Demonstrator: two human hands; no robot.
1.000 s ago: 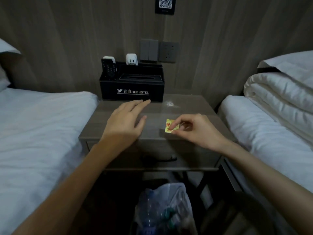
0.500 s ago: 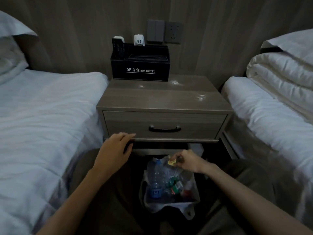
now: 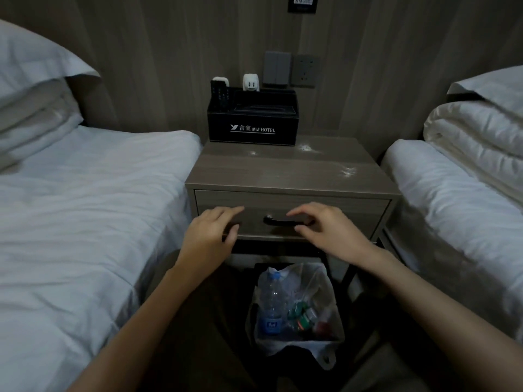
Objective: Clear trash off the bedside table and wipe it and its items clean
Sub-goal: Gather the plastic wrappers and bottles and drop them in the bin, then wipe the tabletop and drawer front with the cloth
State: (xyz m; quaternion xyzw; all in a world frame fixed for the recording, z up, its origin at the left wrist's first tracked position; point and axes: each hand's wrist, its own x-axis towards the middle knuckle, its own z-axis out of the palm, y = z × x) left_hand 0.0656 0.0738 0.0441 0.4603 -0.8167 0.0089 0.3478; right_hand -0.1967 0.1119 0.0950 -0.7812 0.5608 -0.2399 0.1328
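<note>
Nearest, on the floor between the person's knees, a clear trash bag (image 3: pixel 329 284) stands open with a plastic bottle (image 3: pixel 272 301) upright at its left and smaller crumpled scraps beside it. Just beyond it both hands hover in front of the drawer (image 3: pixel 356 210). The left hand (image 3: pixel 210 233) is on the left part of the drawer front, fingers loosely extended and holding nothing. The right hand (image 3: pixel 325 224) is at the right end of the dark handle (image 3: pixel 278 221), fingers lightly bent and empty; whether it touches the handle I cannot tell.

The bedside table (image 3: pixel 283 176) stands between a left bed (image 3: pixel 85 199) and a right bed (image 3: pixel 452 193). Its wood-grain top shows white dusty smudges (image 3: pixel 347 171) toward the right and far side. At the far edge sits a black box (image 3: pixel 252 128) with white hotel lettering and a remote (image 3: pixel 222 96) standing in its left slot. On the wall behind are a switch (image 3: pixel 277 67) and a socket (image 3: pixel 304 70).
</note>
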